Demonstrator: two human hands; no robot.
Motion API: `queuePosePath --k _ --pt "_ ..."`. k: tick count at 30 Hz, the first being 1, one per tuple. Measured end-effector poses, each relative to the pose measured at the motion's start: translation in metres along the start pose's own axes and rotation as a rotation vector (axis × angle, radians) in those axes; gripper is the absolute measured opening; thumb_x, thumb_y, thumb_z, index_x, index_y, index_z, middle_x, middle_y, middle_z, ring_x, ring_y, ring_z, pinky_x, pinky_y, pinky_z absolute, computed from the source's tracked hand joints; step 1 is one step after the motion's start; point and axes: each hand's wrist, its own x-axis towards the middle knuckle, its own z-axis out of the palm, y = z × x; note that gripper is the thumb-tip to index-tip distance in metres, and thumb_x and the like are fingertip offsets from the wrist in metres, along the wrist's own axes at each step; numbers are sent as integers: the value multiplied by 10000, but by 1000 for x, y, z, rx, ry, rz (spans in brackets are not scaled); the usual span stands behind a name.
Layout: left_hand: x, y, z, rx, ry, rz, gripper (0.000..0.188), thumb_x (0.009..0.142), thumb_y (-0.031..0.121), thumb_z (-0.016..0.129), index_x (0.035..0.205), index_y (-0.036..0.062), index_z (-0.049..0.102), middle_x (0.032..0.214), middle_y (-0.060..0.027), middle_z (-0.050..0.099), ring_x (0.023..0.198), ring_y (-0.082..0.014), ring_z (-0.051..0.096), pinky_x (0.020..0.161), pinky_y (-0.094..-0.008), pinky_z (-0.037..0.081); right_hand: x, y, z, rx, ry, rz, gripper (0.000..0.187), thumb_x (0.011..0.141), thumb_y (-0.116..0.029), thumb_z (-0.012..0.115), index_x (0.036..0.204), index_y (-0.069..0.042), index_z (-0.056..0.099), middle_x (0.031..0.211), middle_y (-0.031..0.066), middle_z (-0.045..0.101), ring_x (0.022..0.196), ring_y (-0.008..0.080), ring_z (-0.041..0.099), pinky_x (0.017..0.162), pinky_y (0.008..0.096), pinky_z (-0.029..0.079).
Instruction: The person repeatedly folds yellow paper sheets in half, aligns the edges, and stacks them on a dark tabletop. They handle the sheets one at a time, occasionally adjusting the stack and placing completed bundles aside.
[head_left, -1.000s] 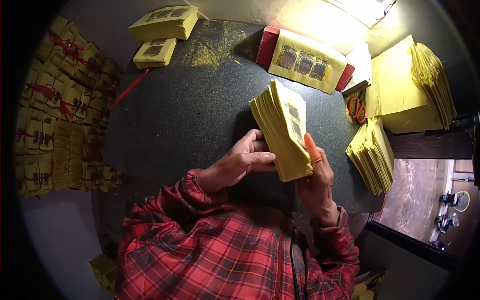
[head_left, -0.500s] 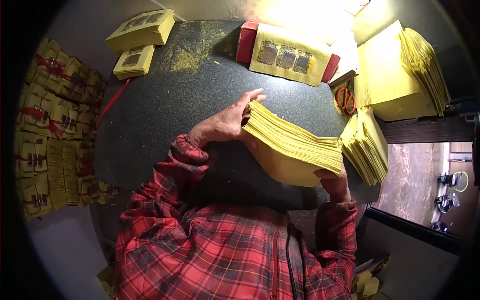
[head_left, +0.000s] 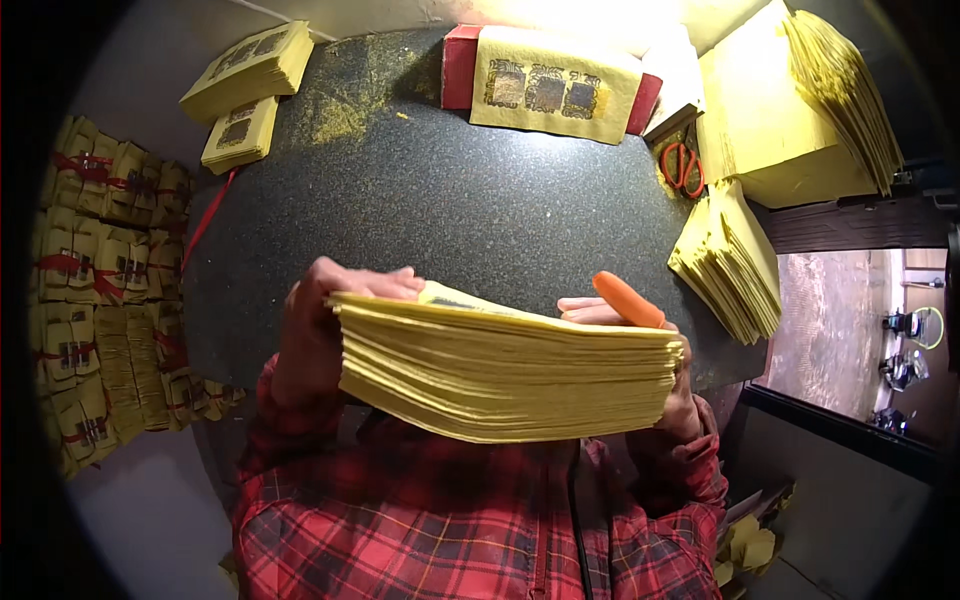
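A thick stack of yellow paper sheets [head_left: 510, 375] is held up in front of my chest, its layered long edge facing me and bowed downward in the middle. My left hand [head_left: 318, 325] grips the left end, fingers over the top. At the other end my right hand [head_left: 682, 405] clasps the stack, with an orange finger cover [head_left: 628, 300] on its thumb. A sliver of dark print shows on the top sheet near my left fingers. The stack's underside is hidden.
A red block [head_left: 458, 68] with a printed yellow sheet [head_left: 560, 115] over it stands at the back. Orange-handled scissors [head_left: 682, 170] lie beside yellow paper stacks [head_left: 735, 265] on the right. Printed bundles [head_left: 240, 135] sit back left, near a red ribbon [head_left: 208, 222]. Tied bundles [head_left: 100, 270] are piled further left.
The stack has come nearer my body and leftward, turning from a slant to nearly level. My left hand has dropped with it, and the orange thumb cover has come into sight.
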Motion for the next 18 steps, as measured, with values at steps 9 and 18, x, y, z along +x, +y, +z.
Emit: queuePosePath --k 9,18 --pt "-80 -16 -6 -98 -286 -499 1364 672 307 1053 1686 82 169 1566 -197 517 1457 -324 510 1230 -480 419 -40 47 -34 450 167 232 872 907 -269 660 1638 83 342 1551 189 560 1423 271 546 1248 400 338" --pt "-50 -4 47 -371 67 -397 1063 974 748 593 1649 48 164 1609 -250 411 1493 -318 450 1236 -483 413 -4 13 24 135 333 246 723 1114 -416 596 1629 48 390 1348 127 679 1221 170 632 1092 318 477"
